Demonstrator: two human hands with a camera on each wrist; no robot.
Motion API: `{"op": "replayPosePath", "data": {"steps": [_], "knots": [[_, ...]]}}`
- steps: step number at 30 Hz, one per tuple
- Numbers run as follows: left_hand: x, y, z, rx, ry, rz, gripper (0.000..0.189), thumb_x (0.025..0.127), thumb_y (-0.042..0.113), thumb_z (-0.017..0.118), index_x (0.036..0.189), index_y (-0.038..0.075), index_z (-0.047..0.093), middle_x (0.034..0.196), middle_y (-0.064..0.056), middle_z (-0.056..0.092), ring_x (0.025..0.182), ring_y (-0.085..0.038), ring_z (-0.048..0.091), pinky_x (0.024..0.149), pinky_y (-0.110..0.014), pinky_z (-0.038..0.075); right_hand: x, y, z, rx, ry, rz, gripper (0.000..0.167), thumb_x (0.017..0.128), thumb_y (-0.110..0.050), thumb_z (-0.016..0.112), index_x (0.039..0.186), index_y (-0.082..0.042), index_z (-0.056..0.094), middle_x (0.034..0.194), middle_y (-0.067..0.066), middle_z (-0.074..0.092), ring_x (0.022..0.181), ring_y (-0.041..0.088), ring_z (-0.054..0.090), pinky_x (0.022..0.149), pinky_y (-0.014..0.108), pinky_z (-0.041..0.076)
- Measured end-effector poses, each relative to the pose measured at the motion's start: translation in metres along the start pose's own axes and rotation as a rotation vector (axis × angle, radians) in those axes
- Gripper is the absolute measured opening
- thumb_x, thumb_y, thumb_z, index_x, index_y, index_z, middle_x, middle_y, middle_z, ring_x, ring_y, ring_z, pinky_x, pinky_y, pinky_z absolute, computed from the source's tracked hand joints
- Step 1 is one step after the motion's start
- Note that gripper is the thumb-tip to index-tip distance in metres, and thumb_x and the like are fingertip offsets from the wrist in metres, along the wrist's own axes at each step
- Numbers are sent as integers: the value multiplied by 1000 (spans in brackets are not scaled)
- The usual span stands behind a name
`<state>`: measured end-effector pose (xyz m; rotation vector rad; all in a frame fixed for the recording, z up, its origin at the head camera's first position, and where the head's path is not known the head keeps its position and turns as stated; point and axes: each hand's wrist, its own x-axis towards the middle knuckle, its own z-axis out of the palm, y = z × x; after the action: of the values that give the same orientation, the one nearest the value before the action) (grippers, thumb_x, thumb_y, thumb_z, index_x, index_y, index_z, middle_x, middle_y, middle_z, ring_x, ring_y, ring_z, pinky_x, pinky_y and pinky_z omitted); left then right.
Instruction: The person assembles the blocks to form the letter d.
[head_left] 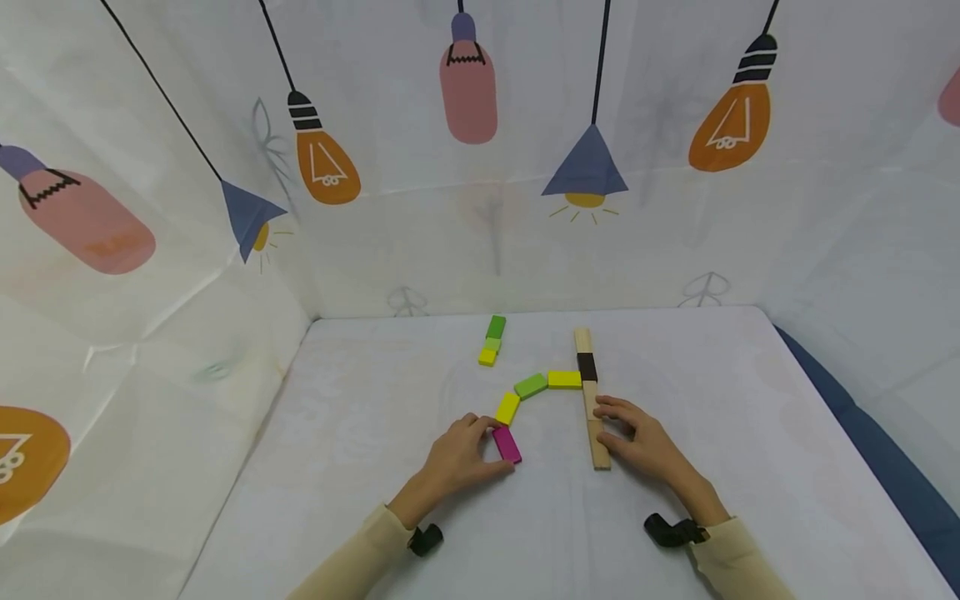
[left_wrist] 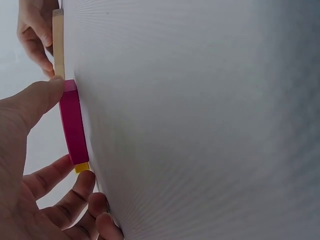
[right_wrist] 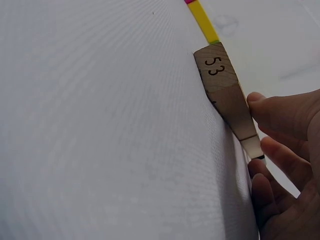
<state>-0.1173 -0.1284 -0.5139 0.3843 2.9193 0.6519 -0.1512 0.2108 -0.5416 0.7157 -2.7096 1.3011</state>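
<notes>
My left hand (head_left: 459, 457) pinches a magenta block (head_left: 507, 446) end to end, thumb at its near end and fingertips at the far end. From there a curve runs up and right through a yellow block (head_left: 507, 409), a green block (head_left: 531, 386) and another yellow block (head_left: 565, 380). That last one meets a straight row of plain wooden blocks (head_left: 598, 450) with one dark block (head_left: 587, 367) among them. Fingertips of my right hand (head_left: 647, 443) touch the right side of this row. The nearest wooden block (right_wrist: 216, 70) has "53" on its end.
Toward the back of the white table (head_left: 360, 367) lies a short separate line: a dark green block (head_left: 496, 327), a light green block (head_left: 492, 344) and a yellow block (head_left: 487, 357). A white sheet (head_left: 405, 242) printed with lamps hangs behind.
</notes>
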Motion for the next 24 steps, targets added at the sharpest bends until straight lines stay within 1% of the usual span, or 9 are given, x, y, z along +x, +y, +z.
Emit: {"op": "replayPosePath", "data": {"steps": [4, 10, 17, 24], "knots": [[0, 0, 0, 2, -7, -5, 66, 78, 62, 81, 130, 23, 66, 102, 7, 59, 89, -10, 52, 73, -26, 50, 0, 2, 1, 5, 9, -13, 38, 91, -13, 78, 127, -3, 69, 146, 17, 59, 135, 41, 52, 104, -2, 23], [0, 0, -3, -4, -21, -7, 68, 78, 62, 81, 131, 22, 66, 102, 6, 59, 90, -10, 52, 75, -27, 52, 0, 4, 2, 7, 5, -7, 38, 92, -15, 77, 127, -4, 69, 146, 16, 59, 135, 41, 51, 104, -2, 22], [1, 0, -4, -4, -42, -15, 67, 79, 60, 81, 132, 22, 66, 104, 6, 59, 91, -10, 53, 76, -27, 53, 0, 2, 0, 6, 21, -32, 37, 92, -14, 78, 126, -3, 69, 144, 19, 60, 133, 44, 52, 104, -1, 22], [0, -1, -5, -21, -54, -12, 68, 79, 58, 82, 133, 21, 66, 106, 5, 60, 92, -10, 53, 77, -29, 54, -1, 1, 0, 21, 12, -6, 38, 91, -13, 78, 126, -3, 69, 145, 18, 59, 134, 42, 52, 104, -2, 22]]}}
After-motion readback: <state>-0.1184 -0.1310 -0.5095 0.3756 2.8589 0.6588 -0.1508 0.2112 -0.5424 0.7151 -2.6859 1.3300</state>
